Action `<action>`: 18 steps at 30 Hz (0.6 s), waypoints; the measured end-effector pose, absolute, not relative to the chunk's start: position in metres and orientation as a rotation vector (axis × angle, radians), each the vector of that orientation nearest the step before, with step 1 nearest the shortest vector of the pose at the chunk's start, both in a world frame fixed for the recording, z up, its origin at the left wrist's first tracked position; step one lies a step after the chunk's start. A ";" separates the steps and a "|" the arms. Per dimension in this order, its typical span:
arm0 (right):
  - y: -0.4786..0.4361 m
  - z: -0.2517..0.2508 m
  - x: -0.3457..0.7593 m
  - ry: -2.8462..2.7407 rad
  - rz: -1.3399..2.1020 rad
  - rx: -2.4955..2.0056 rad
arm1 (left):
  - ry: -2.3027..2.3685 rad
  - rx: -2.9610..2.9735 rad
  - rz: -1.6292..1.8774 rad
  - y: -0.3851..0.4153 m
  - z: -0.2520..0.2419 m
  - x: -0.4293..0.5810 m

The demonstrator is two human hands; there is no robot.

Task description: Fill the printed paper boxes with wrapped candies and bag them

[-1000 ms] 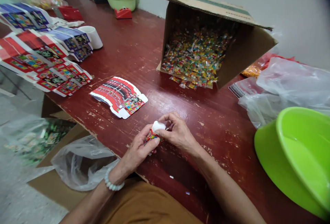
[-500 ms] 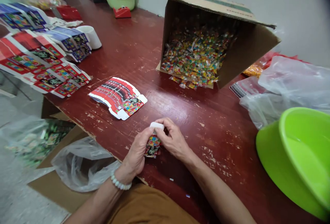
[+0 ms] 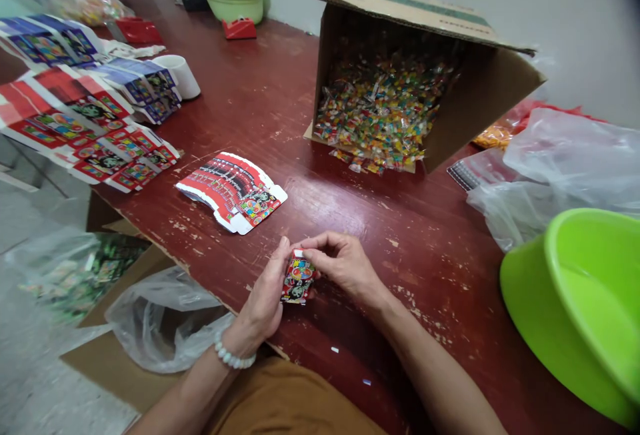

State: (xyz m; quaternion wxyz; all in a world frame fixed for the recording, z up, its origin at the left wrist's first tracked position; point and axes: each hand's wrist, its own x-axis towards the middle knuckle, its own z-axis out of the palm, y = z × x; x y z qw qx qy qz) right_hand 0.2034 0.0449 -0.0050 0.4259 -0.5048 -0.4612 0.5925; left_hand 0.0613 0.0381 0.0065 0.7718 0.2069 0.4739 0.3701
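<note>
- At 8 o'clock, a clear plastic bag (image 3: 160, 325) lies on flattened cardboard (image 3: 107, 361) on the floor, below the edge of the surface (image 3: 400, 275).
- At 10 o'clock, red and blue printed carton blanks (image 3: 83, 111) lie in overlapping rows, flat and within easy reach, with a white cylinder (image 3: 181, 77) just beside them.
- At 11 o'clock, a loose stack of red carton blanks (image 3: 233, 193) sits alone, apparently set apart so that one can be picked up quickly.
- At the centre, our left hand (image 3: 263, 291), with a beaded bracelet (image 3: 235, 355) at the wrist, and our right hand (image 3: 345, 268) are curled inward, pinching a small printed carton (image 3: 299, 277) upright between them, just above the surface's near edge.
- At 12 o'clock, a cardboard box (image 3: 480, 98) lies tipped on its side, its opening toward us so that the wrapped sweets (image 3: 380, 115) inside stay reachable.
- At 2 o'clock, a crumpled plastic bag (image 3: 565, 168) lies beside the box, and at 3 o'clock a bright green basin (image 3: 575, 301) rests tilted.
- Compared with the earlier frame, the white piece above our fingers has shrunk to a thin edge at the carton's top.
</note>
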 end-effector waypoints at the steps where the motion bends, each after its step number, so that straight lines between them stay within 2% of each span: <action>1: 0.047 -0.004 0.202 -1.101 1.515 -1.272 | 1.033 0.460 0.807 0.038 0.007 0.062; 5: 0.048 -0.004 0.201 -1.211 1.313 -1.287 | 1.051 0.458 0.832 0.041 0.008 0.059; 8: 0.040 -0.006 0.201 -1.499 1.081 -1.142 | 1.066 0.391 0.835 0.045 0.007 0.056; 11: 0.030 -0.011 0.200 -1.600 1.016 -1.017 | 1.018 0.311 0.870 0.046 0.005 0.056; 18: 0.034 -0.006 0.196 -1.298 1.375 -1.135 | 1.073 0.532 0.895 0.040 0.003 0.049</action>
